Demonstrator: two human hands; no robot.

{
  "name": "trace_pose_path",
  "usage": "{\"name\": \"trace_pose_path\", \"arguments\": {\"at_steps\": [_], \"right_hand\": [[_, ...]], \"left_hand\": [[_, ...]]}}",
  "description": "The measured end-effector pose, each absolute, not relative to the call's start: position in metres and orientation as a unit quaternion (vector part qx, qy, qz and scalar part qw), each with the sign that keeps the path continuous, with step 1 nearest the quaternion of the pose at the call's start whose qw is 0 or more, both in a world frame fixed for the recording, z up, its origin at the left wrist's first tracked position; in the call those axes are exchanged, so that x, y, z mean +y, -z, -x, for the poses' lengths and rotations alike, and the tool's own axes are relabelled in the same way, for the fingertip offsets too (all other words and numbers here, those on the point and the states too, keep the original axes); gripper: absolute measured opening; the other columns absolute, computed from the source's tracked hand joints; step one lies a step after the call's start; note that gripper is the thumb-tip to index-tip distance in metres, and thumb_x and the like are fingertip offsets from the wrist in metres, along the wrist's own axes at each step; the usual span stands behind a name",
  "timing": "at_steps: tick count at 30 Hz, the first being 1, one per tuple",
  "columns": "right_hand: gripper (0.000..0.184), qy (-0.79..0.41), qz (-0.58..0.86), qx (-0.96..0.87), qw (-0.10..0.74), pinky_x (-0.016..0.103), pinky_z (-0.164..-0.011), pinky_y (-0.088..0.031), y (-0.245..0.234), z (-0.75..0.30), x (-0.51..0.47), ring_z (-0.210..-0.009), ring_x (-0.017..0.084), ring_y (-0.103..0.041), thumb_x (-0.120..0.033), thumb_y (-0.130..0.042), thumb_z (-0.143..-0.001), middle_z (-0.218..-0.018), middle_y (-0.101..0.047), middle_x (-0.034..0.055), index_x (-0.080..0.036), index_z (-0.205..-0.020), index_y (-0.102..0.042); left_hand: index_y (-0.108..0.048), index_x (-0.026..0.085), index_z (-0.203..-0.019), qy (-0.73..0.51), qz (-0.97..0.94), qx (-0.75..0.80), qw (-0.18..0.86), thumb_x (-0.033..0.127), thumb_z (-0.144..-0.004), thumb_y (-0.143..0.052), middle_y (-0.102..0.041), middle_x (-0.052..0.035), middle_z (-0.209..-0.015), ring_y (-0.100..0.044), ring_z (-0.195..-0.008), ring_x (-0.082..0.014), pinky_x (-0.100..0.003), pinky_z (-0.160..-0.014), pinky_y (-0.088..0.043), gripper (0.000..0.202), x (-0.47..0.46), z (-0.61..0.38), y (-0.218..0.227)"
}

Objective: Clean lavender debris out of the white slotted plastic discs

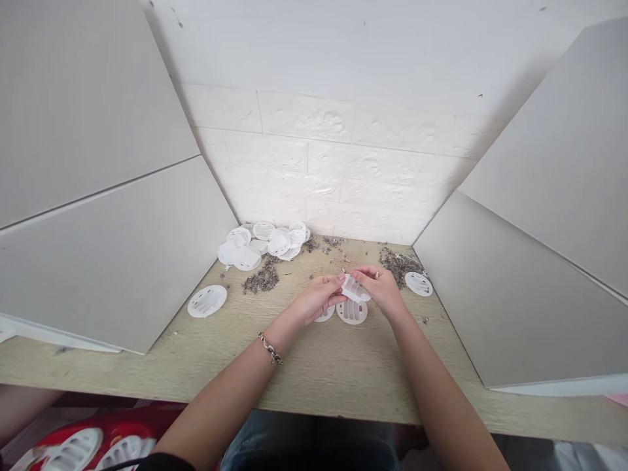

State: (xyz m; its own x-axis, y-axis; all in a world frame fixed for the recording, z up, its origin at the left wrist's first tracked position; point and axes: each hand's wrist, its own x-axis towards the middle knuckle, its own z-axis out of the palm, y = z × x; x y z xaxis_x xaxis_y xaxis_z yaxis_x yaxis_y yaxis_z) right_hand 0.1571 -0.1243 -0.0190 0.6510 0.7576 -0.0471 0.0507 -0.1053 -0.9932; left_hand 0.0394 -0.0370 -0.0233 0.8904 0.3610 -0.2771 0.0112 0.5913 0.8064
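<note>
Over the middle of the table, my left hand (322, 297) and my right hand (377, 288) hold one white slotted plastic disc (355, 289) between them, tilted up off the surface. The left fingers pinch its left edge, while the right fingers close on its upper right side. Just below lies a second slotted disc (352, 313) flat on the wood. Another disc (326, 314) beside it is partly covered by my left hand. A bracelet (270, 348) circles my left wrist.
A heap of white discs (240, 252) lies at the back left. Single discs rest at the left (207, 301) and right (418, 284). Small dark bits form piles (262, 276) on the wooden table (338, 379). Grey panels (122, 261) stand on both sides. A red container (142, 418) holds more discs.
</note>
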Motion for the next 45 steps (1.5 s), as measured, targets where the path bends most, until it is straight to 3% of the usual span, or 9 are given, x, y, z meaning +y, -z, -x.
{"name": "trace_pose_path", "arguments": {"at_steps": [24, 36, 45], "right_hand": [[0.027, -0.251, 0.701, -0.318, 0.588, 0.020, -0.048, -0.040, 0.017, -0.154, -0.125, -0.056, 0.012, -0.055, -0.036, -0.061, -0.058, -0.065, -0.062, 0.0044, -0.012, -0.070, -0.062], [0.033, -0.288, 0.674, -0.319, 0.601, 0.022, -0.053, -0.042, 0.031, -0.158, -0.120, -0.060, 0.013, -0.056, -0.040, -0.063, -0.058, -0.072, -0.064, 0.0058, -0.011, -0.075, -0.064], [0.027, -0.159, 0.757, -0.373, 0.513, 0.027, -0.062, -0.044, 0.028, -0.154, -0.125, -0.068, 0.017, -0.058, -0.037, -0.059, -0.064, -0.076, -0.066, 0.0058, -0.016, -0.077, -0.069]], "left_hand": [[-0.063, 0.009, -0.074, -0.106, -0.437, 0.215, 0.867, 0.025, -0.073, -0.060, -0.062, -0.0044, -0.070, -0.056, -0.061, -0.0045, -0.011, -0.059, -0.047, 0.016, -0.038, -0.039, 0.021], [-0.065, 0.009, -0.082, -0.113, -0.451, 0.201, 0.862, 0.028, -0.073, -0.059, -0.064, -0.0074, -0.080, -0.057, -0.067, -0.0051, -0.012, -0.064, -0.047, 0.022, -0.036, -0.039, 0.022], [-0.065, 0.010, -0.079, -0.121, -0.447, 0.215, 0.860, 0.031, -0.068, -0.063, -0.064, -0.0050, -0.076, -0.057, -0.069, -0.0058, -0.014, -0.068, -0.047, 0.024, -0.036, -0.040, 0.023]]}}
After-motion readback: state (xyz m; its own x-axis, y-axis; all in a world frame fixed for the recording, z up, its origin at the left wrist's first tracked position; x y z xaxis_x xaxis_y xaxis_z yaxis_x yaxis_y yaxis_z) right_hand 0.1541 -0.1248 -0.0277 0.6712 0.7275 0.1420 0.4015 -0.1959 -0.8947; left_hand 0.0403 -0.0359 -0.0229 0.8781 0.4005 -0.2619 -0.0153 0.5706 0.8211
